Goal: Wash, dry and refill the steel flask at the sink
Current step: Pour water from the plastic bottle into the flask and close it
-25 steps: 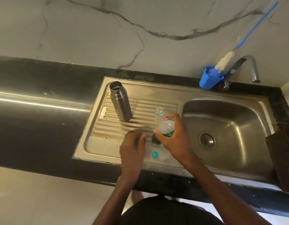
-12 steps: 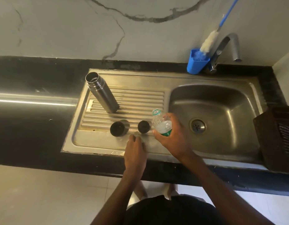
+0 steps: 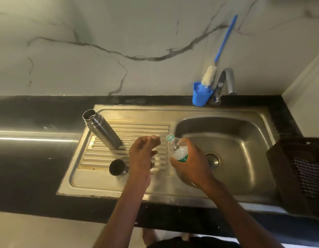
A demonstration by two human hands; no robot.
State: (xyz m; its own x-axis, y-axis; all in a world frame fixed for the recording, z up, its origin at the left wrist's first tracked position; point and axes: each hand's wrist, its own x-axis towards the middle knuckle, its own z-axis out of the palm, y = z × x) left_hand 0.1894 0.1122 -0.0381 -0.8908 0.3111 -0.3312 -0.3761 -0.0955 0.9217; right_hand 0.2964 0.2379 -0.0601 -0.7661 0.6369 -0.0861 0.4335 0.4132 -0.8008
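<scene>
At the centre of the frame the person's right hand [image 3: 189,165] grips a small clear plastic bottle [image 3: 176,149], fingers and thumb curled round its lower body where a green label band shows; the bottle is uncapped, tilts with its mouth up and to the left, and holds some water. Just left of it the left hand [image 3: 142,153] hovers over the ribbed draining board [image 3: 130,129], its fingers loosely curled and a little apart, holding nothing, the fingertips near the bottle's mouth but not touching it. The steel flask [image 3: 101,129] stands open on the draining board in the left-centre of the frame, well apart from both hands, its open mouth towards the upper left. Below it and just left of the left wrist, a dark round cup-like lid [image 3: 117,167] sits on the board. To the right, the sink basin [image 3: 244,140] fills the centre-right of the frame, with its drain [image 3: 212,160] just right of the right hand. Behind the basin, at the upper right, a blue holder [image 3: 200,96] stands on the black counter [image 3: 30,167] with a blue-handled bottle brush [image 3: 217,56] leaning in it against the marbled wall [image 3: 119,33], beside the curved steel tap [image 3: 228,81]. A dark slatted basket [image 3: 298,172] sits at the right edge of the frame.
</scene>
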